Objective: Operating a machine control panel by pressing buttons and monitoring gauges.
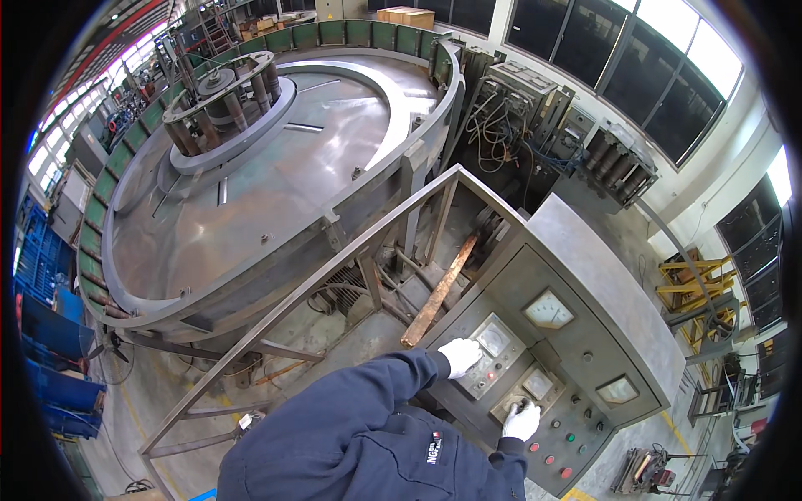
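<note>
Both my hands wear white gloves and reach to a grey control console (pixel 606 288). My left hand (pixel 461 356) is closed against the left edge of a small pale panel (pixel 483 376) with a square meter; whatever its fingertips touch is hidden. At a second pale panel (pixel 550 399), my right hand (pixel 522 422) pinches a small dark knob (pixel 517 407) below another meter. Several red, green and black buttons sit on the console face to the right, among them a red push button (pixel 566 473). Higher up is a gauge with a white dial (pixel 549 309).
A metal guard rail (pixel 313 288) runs beside the console. Beyond it stands a large round machine table (pixel 334 138) with a raised rim. A worn wooden bar (pixel 441 292) slants up just left of the console. Loose cables (pixel 501 129) hang at the back; a yellow stand (pixel 697 280) is at right.
</note>
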Demonstrator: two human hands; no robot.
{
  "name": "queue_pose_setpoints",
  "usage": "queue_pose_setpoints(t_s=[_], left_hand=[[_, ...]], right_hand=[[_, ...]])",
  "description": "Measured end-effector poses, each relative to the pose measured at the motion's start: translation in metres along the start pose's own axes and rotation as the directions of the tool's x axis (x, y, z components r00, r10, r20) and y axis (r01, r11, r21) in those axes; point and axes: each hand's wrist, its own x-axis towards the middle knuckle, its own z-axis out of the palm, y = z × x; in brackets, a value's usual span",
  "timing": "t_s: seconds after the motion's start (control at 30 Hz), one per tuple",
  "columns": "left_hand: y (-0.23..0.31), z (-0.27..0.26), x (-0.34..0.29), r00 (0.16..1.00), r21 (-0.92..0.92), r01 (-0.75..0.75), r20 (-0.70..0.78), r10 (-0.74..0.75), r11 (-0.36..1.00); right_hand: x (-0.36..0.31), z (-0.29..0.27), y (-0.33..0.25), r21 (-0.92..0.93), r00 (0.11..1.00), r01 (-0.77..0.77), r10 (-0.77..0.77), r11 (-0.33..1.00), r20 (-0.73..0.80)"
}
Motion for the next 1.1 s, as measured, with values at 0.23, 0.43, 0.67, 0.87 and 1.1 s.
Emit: queue_pose_setpoints(t_s=[0.23, 0.43, 0.67, 0.87, 1.1], left_hand=[[-0.005, 0.011, 0.000, 0.992, -0.013, -0.049, -0.119, 0.048, 0.999], [-0.007, 0.012, 0.001, 0.995, 0.001, -0.039, -0.089, 0.039, 0.999], [-0.001, 0.002, 0.000, 0.998, 0.017, -0.039, -0.047, 0.040, 0.999], [-0.005, 0.011, 0.002, 0.995, -0.014, -0.038, -0.089, 0.036, 0.999], [-0.007, 0.012, 0.003, 0.997, -0.029, -0.026, -0.070, 0.024, 0.999]], right_hand=[[0.000, 0.004, 0.002, 0.014, 1.000, 0.013, -0.013, 1.000, -0.016], [-0.001, 0.002, 0.001, 0.020, 1.000, 0.019, -0.019, 1.000, -0.020], [-0.001, 0.002, 0.002, 0.026, 1.000, 0.010, -0.011, 1.000, 0.018], [-0.002, 0.006, 0.005, 0.035, 1.000, 0.023, -0.023, 0.999, 0.002], [0.000, -0.004, -0.002, 0.056, 1.000, 0.029, -0.030, 0.998, 0.011]])
